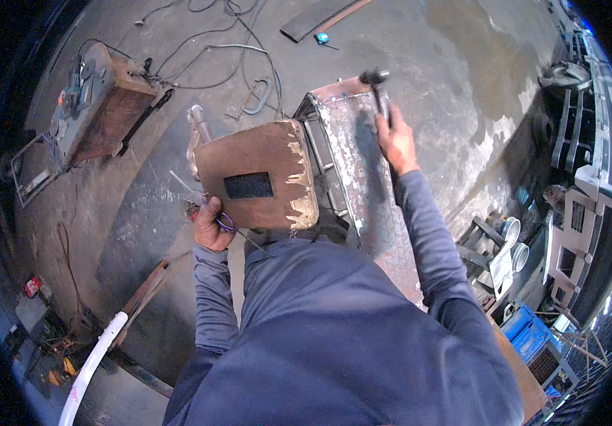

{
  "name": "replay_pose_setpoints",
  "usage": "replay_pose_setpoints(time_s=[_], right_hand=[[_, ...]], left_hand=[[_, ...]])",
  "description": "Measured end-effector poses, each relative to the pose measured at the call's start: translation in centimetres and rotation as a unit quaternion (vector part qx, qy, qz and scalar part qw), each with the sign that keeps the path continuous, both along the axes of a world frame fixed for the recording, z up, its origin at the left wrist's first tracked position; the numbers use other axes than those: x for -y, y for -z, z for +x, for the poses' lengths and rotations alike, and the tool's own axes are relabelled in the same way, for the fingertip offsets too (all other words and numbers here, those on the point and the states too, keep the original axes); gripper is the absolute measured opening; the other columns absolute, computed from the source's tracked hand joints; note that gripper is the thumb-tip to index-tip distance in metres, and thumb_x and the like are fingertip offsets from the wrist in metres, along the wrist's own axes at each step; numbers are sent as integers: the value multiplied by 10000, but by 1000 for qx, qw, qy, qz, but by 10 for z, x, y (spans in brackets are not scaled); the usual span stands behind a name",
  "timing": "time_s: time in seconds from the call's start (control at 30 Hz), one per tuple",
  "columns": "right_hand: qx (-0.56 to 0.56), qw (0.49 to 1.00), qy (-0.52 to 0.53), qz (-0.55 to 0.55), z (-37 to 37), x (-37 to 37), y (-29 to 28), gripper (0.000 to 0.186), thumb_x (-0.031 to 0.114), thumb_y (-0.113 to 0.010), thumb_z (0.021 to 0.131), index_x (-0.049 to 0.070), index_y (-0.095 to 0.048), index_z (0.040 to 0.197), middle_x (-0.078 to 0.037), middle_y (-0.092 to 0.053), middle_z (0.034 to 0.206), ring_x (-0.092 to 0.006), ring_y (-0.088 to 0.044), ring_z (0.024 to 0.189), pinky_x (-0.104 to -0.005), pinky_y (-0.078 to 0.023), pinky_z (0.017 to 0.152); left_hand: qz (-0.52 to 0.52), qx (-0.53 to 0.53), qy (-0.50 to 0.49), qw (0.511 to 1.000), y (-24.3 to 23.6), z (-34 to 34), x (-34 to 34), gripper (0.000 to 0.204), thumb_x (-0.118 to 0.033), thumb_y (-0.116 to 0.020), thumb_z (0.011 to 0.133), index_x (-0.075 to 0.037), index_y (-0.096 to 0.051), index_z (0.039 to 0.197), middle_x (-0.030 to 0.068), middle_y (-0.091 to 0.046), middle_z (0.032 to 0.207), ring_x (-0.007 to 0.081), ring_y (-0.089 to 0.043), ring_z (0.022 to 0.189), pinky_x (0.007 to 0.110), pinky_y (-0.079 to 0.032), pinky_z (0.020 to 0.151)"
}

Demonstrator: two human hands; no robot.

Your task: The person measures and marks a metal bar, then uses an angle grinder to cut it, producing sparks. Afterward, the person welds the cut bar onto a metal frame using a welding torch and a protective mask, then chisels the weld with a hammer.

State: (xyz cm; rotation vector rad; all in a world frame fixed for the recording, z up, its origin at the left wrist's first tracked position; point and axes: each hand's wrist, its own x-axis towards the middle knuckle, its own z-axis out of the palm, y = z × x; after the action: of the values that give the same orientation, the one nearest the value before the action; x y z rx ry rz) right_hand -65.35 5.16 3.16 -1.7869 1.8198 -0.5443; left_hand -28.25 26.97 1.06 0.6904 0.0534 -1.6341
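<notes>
My right hand [398, 144] is closed around the handle of a hammer [375, 79], its dark head above the far end of a long metal box section [373, 167] with flaking paint. My left hand [213, 226] is closed at the lower left corner of a brown square board [231, 156]. That board has a dark rectangular patch and a peeling right edge. A thin purple loop [227, 224] and a thin pale rod [186, 186] show by the left fingers; what they grip is unclear.
A C-clamp [257, 98] and tangled cables [238, 50] lie on the concrete floor. On the left stands a rusty metal box [117, 106] with a power tool [71, 96] on top. A blue tape measure [321, 38] lies ahead. Racks and a blue crate [526, 334] line the right.
</notes>
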Motion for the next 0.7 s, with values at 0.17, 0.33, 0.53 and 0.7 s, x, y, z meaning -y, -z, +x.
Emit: replay_pose_setpoints(time_s=[0.17,0.33,0.53,0.7], right_hand=[[149,985,5,82,18,23,-35,500,315,-585,970,35,-500,1375,-69,-607,746,-130,-588,610,-307,-490,556],[52,998,10,-21,4,17,-7,513,360,-569,957,50,-530,1364,-294,-684,1009,-447,-670,984,-467,-510,856],[69,997,11,43,2,35,-42,520,366,-561,957,51,-528,1369,-310,-658,1107,-451,-643,1060,-481,-503,890],[50,996,29,-70,9,19,-40,518,350,-552,968,17,-520,1363,-279,-661,1125,-458,-653,1025,-469,-515,859]], left_hand=[[41,8,-38,998,14,3,-19,504,-200,-714,910,-58,-523,1355,103,-609,1335,294,-590,1225,461,-465,1074],[33,15,-29,999,11,6,-12,506,-210,-703,919,-57,-518,1364,104,-601,1349,294,-581,1238,460,-460,1081],[20,21,-24,999,14,13,-14,412,-223,-620,975,-112,-532,1362,83,-595,1360,279,-571,1244,469,-446,1086],[45,30,-39,998,15,12,-10,515,-195,-710,914,-58,-514,1370,100,-611,1336,295,-599,1213,467,-464,1076]])
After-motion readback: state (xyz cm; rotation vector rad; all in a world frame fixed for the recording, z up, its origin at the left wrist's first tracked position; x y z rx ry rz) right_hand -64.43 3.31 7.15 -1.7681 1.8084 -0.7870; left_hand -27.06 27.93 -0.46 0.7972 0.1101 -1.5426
